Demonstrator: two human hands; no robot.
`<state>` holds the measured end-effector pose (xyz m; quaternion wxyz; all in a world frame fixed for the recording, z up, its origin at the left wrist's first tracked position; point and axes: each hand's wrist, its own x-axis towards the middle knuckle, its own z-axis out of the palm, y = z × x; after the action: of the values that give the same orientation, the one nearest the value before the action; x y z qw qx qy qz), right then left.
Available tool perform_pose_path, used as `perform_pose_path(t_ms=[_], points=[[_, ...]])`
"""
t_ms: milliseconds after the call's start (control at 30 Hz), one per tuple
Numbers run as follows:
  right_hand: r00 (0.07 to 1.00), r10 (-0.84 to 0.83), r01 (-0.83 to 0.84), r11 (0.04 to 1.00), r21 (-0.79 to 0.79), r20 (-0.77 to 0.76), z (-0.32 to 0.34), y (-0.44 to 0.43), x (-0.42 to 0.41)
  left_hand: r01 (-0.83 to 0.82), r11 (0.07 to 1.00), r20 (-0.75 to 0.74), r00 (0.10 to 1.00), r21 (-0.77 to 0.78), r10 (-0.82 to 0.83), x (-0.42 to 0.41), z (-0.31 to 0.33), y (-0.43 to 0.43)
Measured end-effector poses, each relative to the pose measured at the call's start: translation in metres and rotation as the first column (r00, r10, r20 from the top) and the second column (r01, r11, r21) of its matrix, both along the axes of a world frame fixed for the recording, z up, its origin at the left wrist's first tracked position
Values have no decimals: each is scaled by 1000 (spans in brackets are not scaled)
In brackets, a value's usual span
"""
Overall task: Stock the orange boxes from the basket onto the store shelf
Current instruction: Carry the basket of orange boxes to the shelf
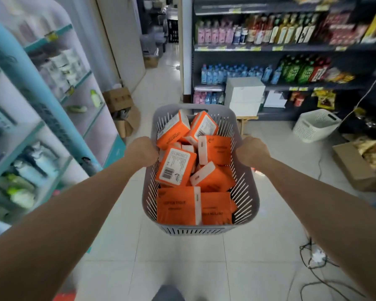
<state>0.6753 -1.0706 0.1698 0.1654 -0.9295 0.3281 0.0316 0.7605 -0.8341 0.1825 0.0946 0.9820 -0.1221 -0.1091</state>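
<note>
Both hands grip the grey basket [193,230]: my left hand [142,151] is curled over its left rim, my right hand [250,151] over its right, holding it above the tiled floor. The orange boxes [175,168] lie heaped inside, so I judge this the carrying step, stocking not yet begun. Next I must reach the dark shelf [226,48], set the basket down and free a hand.

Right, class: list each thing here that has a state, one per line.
Grey slotted plastic basket: held above the floor.
Orange tissue boxes: jumbled inside the basket.
Left hand: grips basket's left rim.
Right hand: grips basket's right rim.
White slotted plastic bin: upright on floor.
</note>
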Motion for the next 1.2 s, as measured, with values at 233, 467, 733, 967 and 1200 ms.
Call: perform_pose_path(t_ms=[233, 467, 733, 967, 1200], points=[[994, -112, 112, 994, 2, 6, 7, -51, 78, 69, 997, 3, 998, -37, -69, 98, 5, -62], [976, -217, 217, 976, 10, 28, 15, -105, 145, 164, 986, 19, 986, -38, -163, 182, 25, -129], [980, -198, 199, 980, -10, 15, 6, -196, 226, 161, 986, 24, 987, -50, -160, 263, 26, -217], [987, -155, 153, 987, 48, 39, 12, -257, 299, 111, 993, 9, 994, -33, -111, 321, 27, -270], [994, -105, 104, 994, 32, 23, 16, -293, 384, 69, 997, 6, 998, -44, -69, 404, 21, -305]])
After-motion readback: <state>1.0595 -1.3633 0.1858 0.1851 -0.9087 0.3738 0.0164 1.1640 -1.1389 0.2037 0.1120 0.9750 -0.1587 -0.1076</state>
